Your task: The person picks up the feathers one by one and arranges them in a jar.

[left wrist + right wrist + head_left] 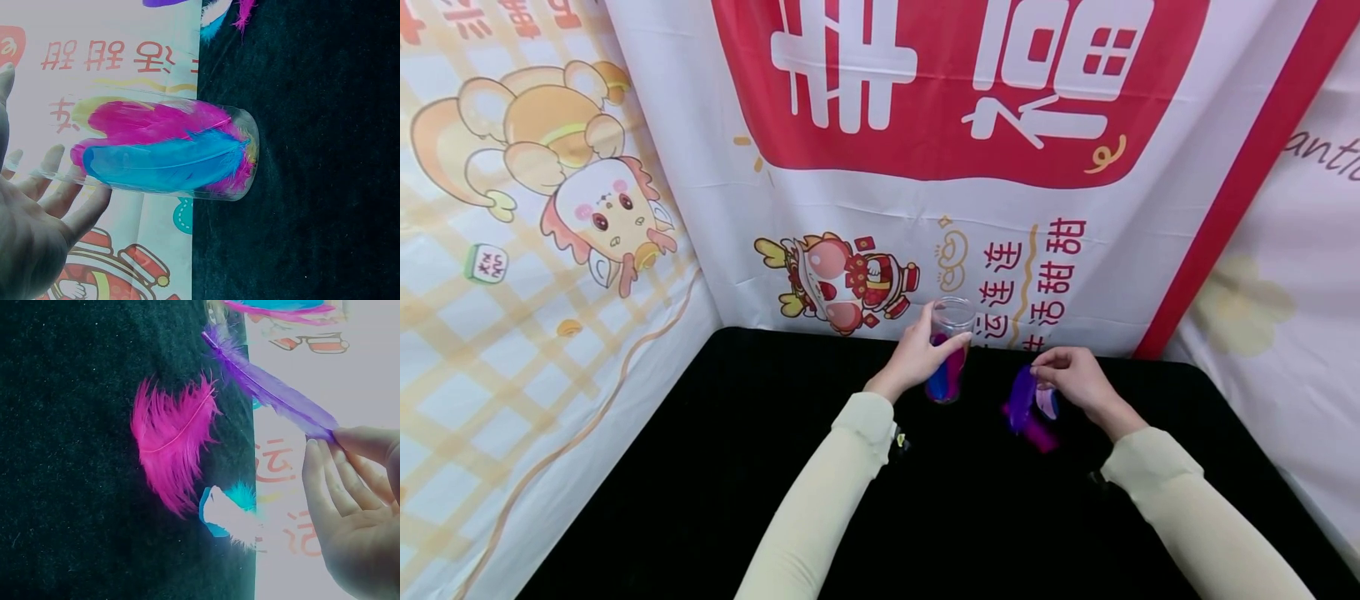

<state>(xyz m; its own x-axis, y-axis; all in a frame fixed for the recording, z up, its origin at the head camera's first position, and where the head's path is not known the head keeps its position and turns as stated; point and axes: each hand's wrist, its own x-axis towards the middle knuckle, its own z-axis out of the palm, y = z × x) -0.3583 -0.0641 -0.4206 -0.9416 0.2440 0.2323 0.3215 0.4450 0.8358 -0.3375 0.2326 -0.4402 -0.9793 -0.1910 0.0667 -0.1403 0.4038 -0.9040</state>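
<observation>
My left hand (917, 354) grips a clear cylindrical jar (247, 125) near its open mouth, fingers on one side and thumb on the other. Inside the jar are a blue feather (165, 162), magenta feathers (156, 119) and a yellow one (84, 112) partly hidden behind them. To the right of the jar, my right hand (1075, 379) pinches a purple feather (275, 394) by one end between thumb and fingertips. The feather hangs above the table, apart from the jar. Below it lies a loose magenta feather (175, 447), and near that a white feather (228, 512) with blue beside it.
The black cloth-covered table (760, 467) ends at the back against a printed hanging cloth (880, 200). More printed cloth hangs on the left side (535, 333) and on the right side (1285, 333).
</observation>
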